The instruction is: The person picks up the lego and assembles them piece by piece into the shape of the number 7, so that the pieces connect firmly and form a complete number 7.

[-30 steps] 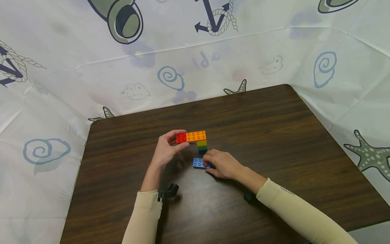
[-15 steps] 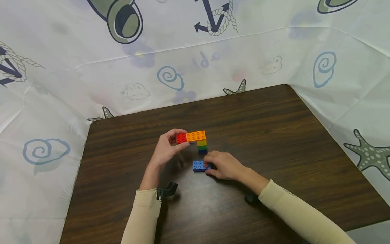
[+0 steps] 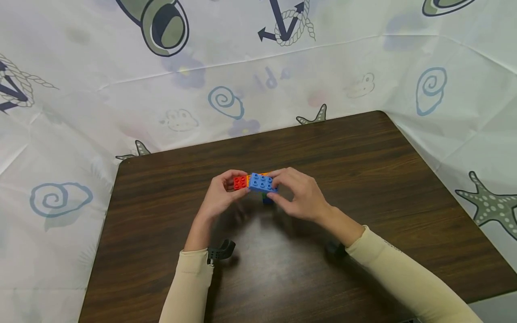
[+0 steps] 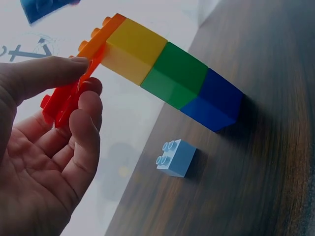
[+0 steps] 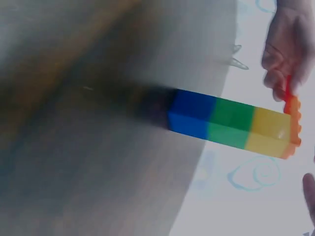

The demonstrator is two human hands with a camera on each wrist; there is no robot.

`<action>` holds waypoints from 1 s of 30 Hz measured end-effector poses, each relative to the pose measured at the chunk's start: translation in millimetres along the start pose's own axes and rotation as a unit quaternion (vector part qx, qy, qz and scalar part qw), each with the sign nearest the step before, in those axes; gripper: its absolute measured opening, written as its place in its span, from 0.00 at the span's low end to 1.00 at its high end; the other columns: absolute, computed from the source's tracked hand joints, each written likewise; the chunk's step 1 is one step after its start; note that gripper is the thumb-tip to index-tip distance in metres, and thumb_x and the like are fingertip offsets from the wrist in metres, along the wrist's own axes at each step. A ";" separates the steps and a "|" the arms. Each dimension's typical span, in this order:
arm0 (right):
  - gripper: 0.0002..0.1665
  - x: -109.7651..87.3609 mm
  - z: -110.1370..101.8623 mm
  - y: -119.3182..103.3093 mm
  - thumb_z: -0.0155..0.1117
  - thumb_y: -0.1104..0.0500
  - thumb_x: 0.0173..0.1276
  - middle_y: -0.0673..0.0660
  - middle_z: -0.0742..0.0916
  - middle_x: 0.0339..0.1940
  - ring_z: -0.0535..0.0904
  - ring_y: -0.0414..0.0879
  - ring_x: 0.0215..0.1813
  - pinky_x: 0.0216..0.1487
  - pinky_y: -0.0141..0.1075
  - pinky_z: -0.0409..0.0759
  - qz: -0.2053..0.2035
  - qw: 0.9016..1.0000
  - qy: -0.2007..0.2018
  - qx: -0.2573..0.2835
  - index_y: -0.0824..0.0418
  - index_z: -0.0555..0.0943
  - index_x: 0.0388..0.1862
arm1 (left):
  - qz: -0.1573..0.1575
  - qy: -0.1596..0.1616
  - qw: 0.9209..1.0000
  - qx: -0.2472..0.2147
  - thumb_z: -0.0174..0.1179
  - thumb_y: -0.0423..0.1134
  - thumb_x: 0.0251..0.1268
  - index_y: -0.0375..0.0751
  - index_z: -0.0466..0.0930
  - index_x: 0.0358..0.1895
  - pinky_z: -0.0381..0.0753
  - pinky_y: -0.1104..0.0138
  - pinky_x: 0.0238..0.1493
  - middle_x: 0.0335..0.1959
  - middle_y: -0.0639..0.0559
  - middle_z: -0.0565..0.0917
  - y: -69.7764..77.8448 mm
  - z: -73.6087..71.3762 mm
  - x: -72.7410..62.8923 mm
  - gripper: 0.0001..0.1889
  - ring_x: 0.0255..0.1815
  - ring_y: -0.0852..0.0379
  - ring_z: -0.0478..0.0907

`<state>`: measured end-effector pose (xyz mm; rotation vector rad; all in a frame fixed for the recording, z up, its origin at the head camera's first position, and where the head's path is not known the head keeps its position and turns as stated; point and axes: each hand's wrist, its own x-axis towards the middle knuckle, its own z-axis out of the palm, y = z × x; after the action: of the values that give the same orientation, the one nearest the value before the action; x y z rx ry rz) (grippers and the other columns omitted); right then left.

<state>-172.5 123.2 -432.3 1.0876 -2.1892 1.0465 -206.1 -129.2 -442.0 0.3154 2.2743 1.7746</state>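
Note:
A small tower of a yellow brick (image 4: pixel 138 49), a green brick (image 4: pixel 176 74) and a dark blue brick (image 4: pixel 214 100) stands upright on the table. An orange brick (image 4: pixel 101 38) lies flat across its top and sticks out to the left. My left hand (image 3: pixel 220 196) pinches a red brick (image 3: pixel 240 182) at the orange brick's overhanging end. Above the orange brick, my right hand (image 3: pixel 300 193) holds a blue brick (image 3: pixel 260 182) by its right end. In the head view, this blue brick covers most of the orange one; whether they touch I cannot tell.
A light blue brick (image 4: pixel 176 158) sits on the dark wooden table (image 3: pixel 343 170) behind the tower, hidden in the head view. A white printed cloth (image 3: pixel 303 76) hangs beyond the table's back edge.
My right hand has lifted the blue brick off the table, up and away from me, to over the orange brick. My left hand has stayed at the red brick.

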 end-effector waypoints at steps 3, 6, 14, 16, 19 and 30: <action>0.14 13.6 -1.6 0.3 0.72 0.57 0.62 0.52 0.84 0.54 0.79 0.44 0.49 0.47 0.37 0.79 0.034 0.999 -0.017 -0.025 0.56 0.77 0.41 | -0.001 -0.001 1.000 -0.013 0.70 0.32 0.59 0.39 0.78 0.57 0.80 0.66 0.29 0.44 0.42 0.84 -1.9 -0.1 0.5 0.22 0.34 0.48 0.78; 0.14 24.6 0.9 1.8 0.72 0.56 0.63 0.52 0.83 0.56 0.77 0.44 0.47 0.46 0.37 0.78 0.052 0.997 -0.045 -0.031 0.56 0.77 0.44 | 0.003 -0.003 1.000 -0.029 0.70 0.32 0.59 0.38 0.77 0.57 0.80 0.66 0.29 0.44 0.42 0.85 -2.0 0.0 0.5 0.22 0.32 0.49 0.78; 0.15 38.0 14.6 6.3 0.71 0.56 0.64 0.53 0.83 0.56 0.76 0.47 0.46 0.45 0.37 0.74 0.048 0.995 -0.087 -0.030 0.57 0.78 0.46 | 0.005 -0.014 0.998 -0.059 0.69 0.31 0.59 0.35 0.76 0.55 0.79 0.68 0.28 0.44 0.42 0.85 -1.0 0.4 0.7 0.20 0.32 0.50 0.79; 0.14 39.4 17.0 6.5 0.71 0.56 0.64 0.53 0.83 0.56 0.76 0.46 0.48 0.48 0.39 0.74 0.047 0.994 -0.096 -0.030 0.57 0.78 0.45 | 0.003 -0.014 0.998 -0.062 0.69 0.31 0.59 0.35 0.76 0.55 0.79 0.68 0.29 0.44 0.43 0.85 -1.0 0.5 0.5 0.20 0.34 0.49 0.80; 0.14 40.6 20.2 7.5 0.72 0.56 0.64 0.53 0.83 0.56 0.76 0.46 0.49 0.50 0.41 0.73 0.045 0.993 -0.105 -0.030 0.57 0.78 0.45 | 0.002 -0.012 0.998 -0.066 0.69 0.31 0.59 0.35 0.76 0.55 0.80 0.68 0.29 0.43 0.44 0.85 -1.5 0.4 0.4 0.20 0.34 0.51 0.80; 0.15 39.6 21.5 9.0 0.72 0.57 0.63 0.52 0.83 0.57 0.76 0.46 0.51 0.53 0.42 0.73 0.057 0.992 -0.111 -0.020 0.55 0.78 0.46 | 0.000 -0.012 0.997 -0.074 0.69 0.30 0.59 0.34 0.77 0.54 0.79 0.68 0.29 0.40 0.45 0.85 -2.6 2.5 2.0 0.20 0.32 0.49 0.78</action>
<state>-204.1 91.6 -421.7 1.1207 -2.4626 0.9647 -207.3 -126.9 -445.3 0.3082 2.1126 1.9156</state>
